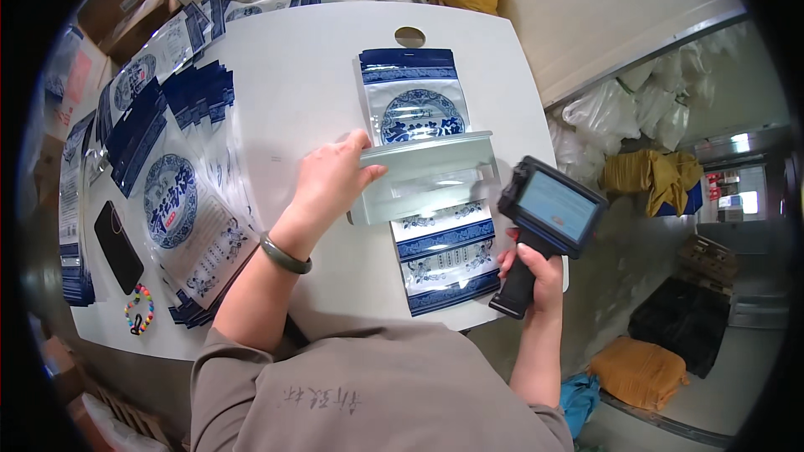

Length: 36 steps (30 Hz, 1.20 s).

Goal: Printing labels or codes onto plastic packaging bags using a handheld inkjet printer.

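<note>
A blue-and-white plastic pouch (410, 88) lies flat on the white table in front of me. Across its middle rests a pale, shiny rectangular plate (431, 176) with a raised far edge; it hides part of the pouch. My left hand (335, 172) pinches the plate's left end between thumb and fingers. In my right hand (536, 272) is a black handheld printer (563, 205), gripped by its pistol handle, with a lit screen facing up. The printer stands just right of the plate; whether its head touches anything is hidden.
Overlapping stacks of similar pouches (172, 201) cover the table's left side. A black phone (118, 247) and a beaded strap (139, 310) lie among them. The white table (293, 42) has a round hole at its far edge. Wrapped bundles (641, 372) sit on the floor at right.
</note>
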### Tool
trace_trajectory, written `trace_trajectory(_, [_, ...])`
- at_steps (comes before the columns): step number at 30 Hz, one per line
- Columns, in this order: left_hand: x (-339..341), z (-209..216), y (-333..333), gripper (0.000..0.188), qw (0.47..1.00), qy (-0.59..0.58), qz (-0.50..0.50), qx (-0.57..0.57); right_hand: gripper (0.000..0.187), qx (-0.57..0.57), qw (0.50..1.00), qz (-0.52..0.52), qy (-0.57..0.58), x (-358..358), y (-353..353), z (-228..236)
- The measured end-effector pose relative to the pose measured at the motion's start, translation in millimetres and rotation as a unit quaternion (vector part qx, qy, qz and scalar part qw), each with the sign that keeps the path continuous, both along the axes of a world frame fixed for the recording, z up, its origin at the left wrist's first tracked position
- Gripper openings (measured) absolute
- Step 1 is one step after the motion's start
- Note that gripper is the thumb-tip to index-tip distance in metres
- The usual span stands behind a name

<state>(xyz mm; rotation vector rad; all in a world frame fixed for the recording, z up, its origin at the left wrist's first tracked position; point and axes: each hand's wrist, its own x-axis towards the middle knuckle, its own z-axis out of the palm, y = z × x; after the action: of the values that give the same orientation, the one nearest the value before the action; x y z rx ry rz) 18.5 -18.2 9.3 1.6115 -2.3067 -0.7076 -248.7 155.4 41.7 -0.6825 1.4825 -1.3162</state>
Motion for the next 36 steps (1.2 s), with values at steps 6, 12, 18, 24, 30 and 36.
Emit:
trace_trajectory(6, [2.4, -3.8, 1.8, 0.034, 0.999, 0.028, 0.000, -0.034, 0.021, 0.055, 0.974, 0.118, 0.187, 35.5, -25.3, 24.5])
trace_trajectory(12, [3.8, -8.6, 3.5, 0.033, 0.998, 0.048, 0.002, -0.027, 0.026, 0.095, 0.948, 0.164, 0.255, 63.6, -45.0, 38.2])
trace_trajectory(18, [3.9, -12.4, 3.4, 0.025, 0.996, 0.081, 0.004, -0.041, 0.024, 0.176, 0.916, 0.208, 0.296, 90.3, -59.8, 46.5])
trace_trajectory(24, [2.0, -16.1, -0.1, 0.024, 0.993, 0.104, -0.002, -0.053, 0.024, 0.262, 0.889, 0.218, 0.305, 99.8, -75.8, 49.0])
trace_trajectory(30, [0.6, -10.8, 1.0, 0.024, 0.995, 0.096, 0.012, -0.018, 0.022, 0.243, 0.920, 0.143, 0.274, 56.8, -74.8, 47.7])
trace_trajectory(36, [6.2, -5.2, 0.3, 0.020, 0.993, 0.118, 0.020, 0.001, 0.026, 0.164, 0.972, 0.029, 0.167, 3.4, -50.3, 43.9])
